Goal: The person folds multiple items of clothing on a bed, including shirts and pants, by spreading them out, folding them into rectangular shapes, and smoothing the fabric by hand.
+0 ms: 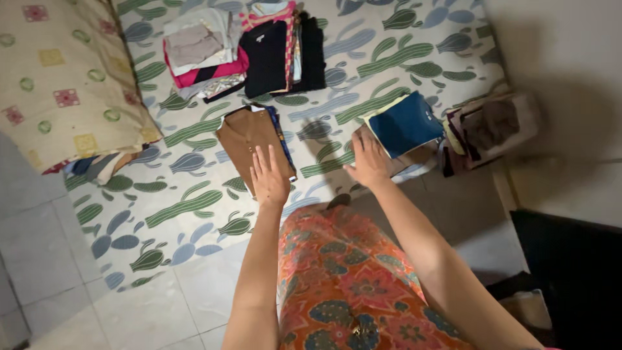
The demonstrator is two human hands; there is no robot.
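The left hand (pixel 269 178) was laid flat, fingers (pixel 259 161) spread and open, on the near end of a folded brown button-front garment (pixel 249 139); nothing was gripped. That garment was set on a small pile, with blue cloth showing at its right edge, on a white sheet printed with green and grey cactus shapes (pixel 188 204) spread over the pale tiled floor (pixel 78 291).

The right hand (pixel 368 162) was held open too, palm down, its fingertips touching the near left corner of a folded dark blue garment (pixel 405 123) — the top piece of another low pile. Nothing was clasped by it.

Farther back, a stack of folded black clothes (pixel 275 55) was seen just beside a stack of grey, white and pink clothes (pixel 197 55). A cream pillow patterned with squares and rings (pixel 61 78) lay at the left, and a heap of dull brown and pink folded cloth (pixel 495 126) at the right — close to the blue pile
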